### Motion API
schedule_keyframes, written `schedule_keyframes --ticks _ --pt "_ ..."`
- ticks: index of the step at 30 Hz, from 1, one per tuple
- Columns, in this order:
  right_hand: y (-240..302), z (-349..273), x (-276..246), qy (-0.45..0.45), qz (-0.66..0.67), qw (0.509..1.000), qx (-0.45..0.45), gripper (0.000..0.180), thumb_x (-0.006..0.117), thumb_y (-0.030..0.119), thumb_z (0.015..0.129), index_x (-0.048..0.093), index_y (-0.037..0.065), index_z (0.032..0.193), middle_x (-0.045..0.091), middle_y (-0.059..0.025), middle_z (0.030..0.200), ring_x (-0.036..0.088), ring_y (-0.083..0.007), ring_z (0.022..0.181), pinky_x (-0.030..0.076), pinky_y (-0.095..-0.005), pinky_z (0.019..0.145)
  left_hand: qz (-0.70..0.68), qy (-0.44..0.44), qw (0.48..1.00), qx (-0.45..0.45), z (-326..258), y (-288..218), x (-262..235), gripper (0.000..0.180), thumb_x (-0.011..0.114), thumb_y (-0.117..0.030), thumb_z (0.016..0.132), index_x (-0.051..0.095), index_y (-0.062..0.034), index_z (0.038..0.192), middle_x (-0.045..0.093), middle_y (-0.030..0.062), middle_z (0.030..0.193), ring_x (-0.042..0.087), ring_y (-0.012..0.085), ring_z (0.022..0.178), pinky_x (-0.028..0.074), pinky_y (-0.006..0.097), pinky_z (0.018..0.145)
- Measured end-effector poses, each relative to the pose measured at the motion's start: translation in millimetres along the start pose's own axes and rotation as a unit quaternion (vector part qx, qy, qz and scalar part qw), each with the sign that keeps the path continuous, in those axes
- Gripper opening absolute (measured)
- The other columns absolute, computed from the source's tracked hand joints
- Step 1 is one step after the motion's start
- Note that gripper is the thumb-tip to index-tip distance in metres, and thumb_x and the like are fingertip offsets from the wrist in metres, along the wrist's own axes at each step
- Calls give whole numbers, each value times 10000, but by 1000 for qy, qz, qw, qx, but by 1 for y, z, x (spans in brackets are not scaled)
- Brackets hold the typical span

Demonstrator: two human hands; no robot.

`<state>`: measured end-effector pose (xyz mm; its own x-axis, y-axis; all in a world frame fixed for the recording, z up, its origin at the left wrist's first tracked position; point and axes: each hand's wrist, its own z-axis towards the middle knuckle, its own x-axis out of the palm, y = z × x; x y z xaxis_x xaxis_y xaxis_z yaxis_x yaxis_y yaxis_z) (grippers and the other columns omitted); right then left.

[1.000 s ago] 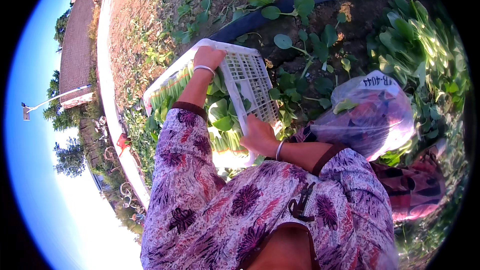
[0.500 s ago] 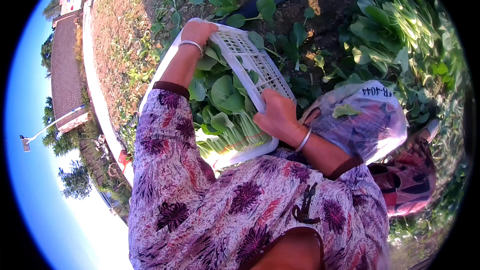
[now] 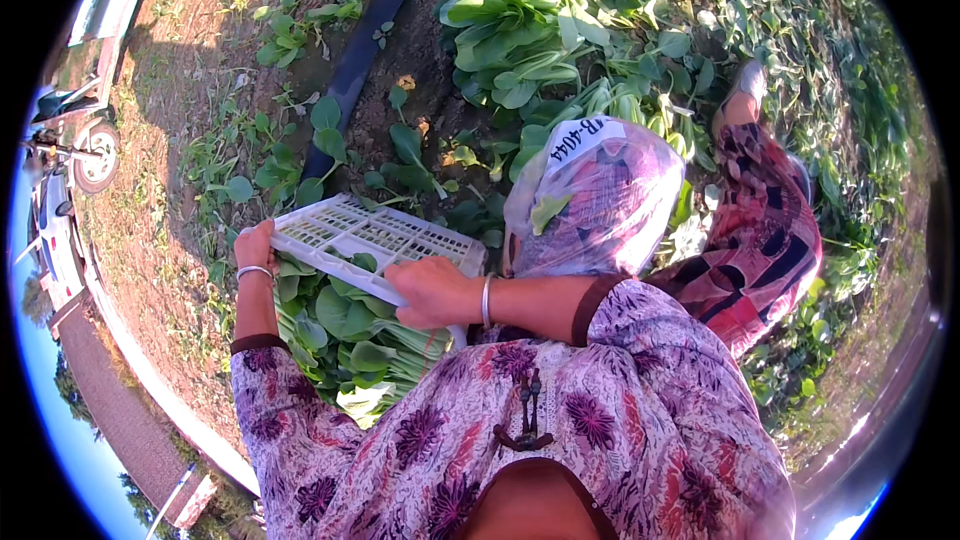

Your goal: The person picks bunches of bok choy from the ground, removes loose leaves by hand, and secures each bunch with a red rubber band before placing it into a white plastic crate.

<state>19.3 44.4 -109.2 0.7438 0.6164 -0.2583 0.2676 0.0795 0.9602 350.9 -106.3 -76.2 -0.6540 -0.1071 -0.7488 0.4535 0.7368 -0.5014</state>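
A white plastic crate [image 3: 352, 247] with a slatted side is held tilted close to my body. My left hand [image 3: 256, 246] is closed around its far left corner. Closed over the near right part of its rim is my right hand [image 3: 436, 292]. Inside the crate lie leafy greens [image 3: 345, 315], their broad leaves toward the slatted side and pale stems toward me. A thin reddish band crosses some of the stems. My sleeve and body hide the crate's near end.
A clear plastic bag [image 3: 610, 195] covers my bent knee, just right of the crate. Ahead lies a pile of cut greens [image 3: 530, 10] on the soil. A black hose [image 3: 375, 35] runs past small plants. A motorcycle wheel [image 3: 97, 157] and a white car [image 3: 58, 230] stand far left.
My view has swung to the right, so the crate and both hands now sit further left and lower. Both hands keep their hold on the crate, and the pile of greens shows more centrally.
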Motion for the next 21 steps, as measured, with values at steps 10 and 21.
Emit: schedule_keyframes --ticks 10,21 --pt "79 -88 -106 -229 144 935 -229 242 728 151 871 628 6 1036 635 -107 839 662 -245 738 531 -381 667 508 -129 758 389 -24 -76 3 771 594 -688 850 583 55 642 579 220 580 546 389 536 470 524 640" --pt "-85 -203 -216 -629 301 713 78 220 681 215 920 683 9 998 695 -38 808 682 -119 706 454 -227 557 177 170 635 733 -332 -269 197 382 727 -372 903 688 -7 797 641 54 674 578 114 623 456 279 574"
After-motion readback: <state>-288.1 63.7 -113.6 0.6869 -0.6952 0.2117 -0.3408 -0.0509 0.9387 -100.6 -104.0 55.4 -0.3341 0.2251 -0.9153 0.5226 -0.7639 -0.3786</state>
